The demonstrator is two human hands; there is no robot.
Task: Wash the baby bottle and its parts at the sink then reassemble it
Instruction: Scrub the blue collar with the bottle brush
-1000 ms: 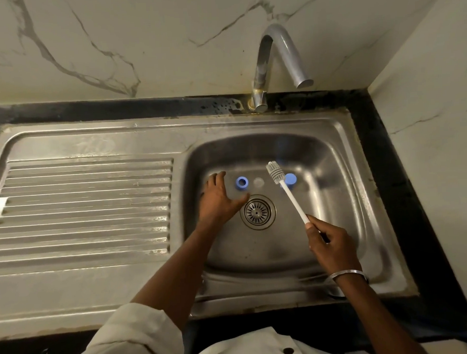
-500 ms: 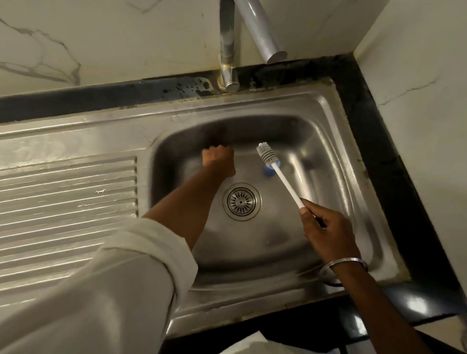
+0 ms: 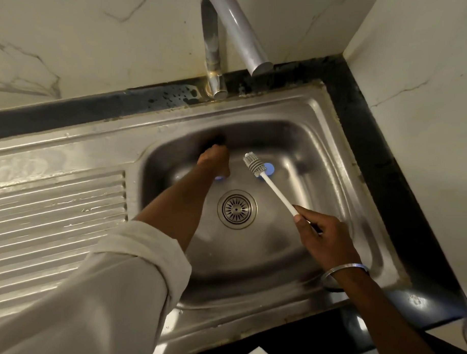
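Barely begun: white bottle brush [image 3: 272,188] held in right grip [image 3: 326,239], blue plastic ring [image 3: 218,178] under left grip [image 3: 214,161], hold unclear; washing pending.

**Steel grey, black and two spots of blue**

We see a sink [image 3: 251,110] of dull steel grey. Its drainboard [image 3: 56,209] is striped with parallel ridges, and its drain [image 3: 237,209] carries a radial spoke pattern. The brush [image 3: 275,188] has a white handle and pale grey ribbed bristles. By its head we make out a light blue disc [image 3: 269,168], and farther left a blue sliver [image 3: 218,178]. The bench [image 3: 371,145] is black. The wall [image 3: 90,49] is off-white marble with thin grey veins. The tap [image 3: 237,25] is silver, the sleeve [image 3: 99,300] cream and the bangle [image 3: 344,268] silver.
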